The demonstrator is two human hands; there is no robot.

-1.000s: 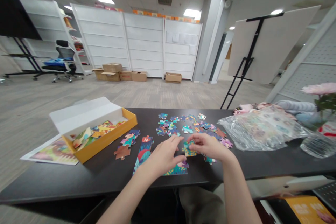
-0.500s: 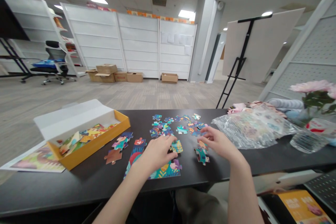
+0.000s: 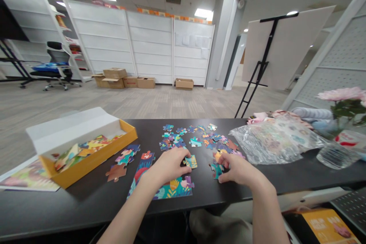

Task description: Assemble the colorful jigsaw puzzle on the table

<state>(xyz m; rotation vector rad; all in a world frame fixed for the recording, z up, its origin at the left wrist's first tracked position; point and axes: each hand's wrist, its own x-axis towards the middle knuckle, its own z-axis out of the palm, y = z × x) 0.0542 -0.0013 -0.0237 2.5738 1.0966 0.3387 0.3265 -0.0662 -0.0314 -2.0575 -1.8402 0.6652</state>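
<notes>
My left hand [image 3: 174, 162] has its thumb and fingers on a teal and yellow puzzle piece [image 3: 192, 161], just above the joined part of a colourful puzzle [image 3: 173, 187]. On the right, my right hand [image 3: 232, 166] pinches a teal piece [image 3: 216, 170] at its right edge, near the table top. Loose pieces [image 3: 196, 142] are spread beyond both hands. Left of the joined part lie a brown piece [image 3: 116, 172] and some joined blue and pink ones [image 3: 127, 155].
A yellow box [image 3: 91, 162] with pieces inside stands at the left on a printed sheet [image 3: 31, 175]. Crumpled clear plastic [image 3: 274, 139] lies at the right, beside a glass vase [image 3: 333, 155] with pink flowers. The black table's [image 3: 94, 206] front edge runs below my forearms.
My right hand has come down and closed on the teal piece, uncovering pieces behind it. My left hand stays by the same piece. The view has shifted slightly.
</notes>
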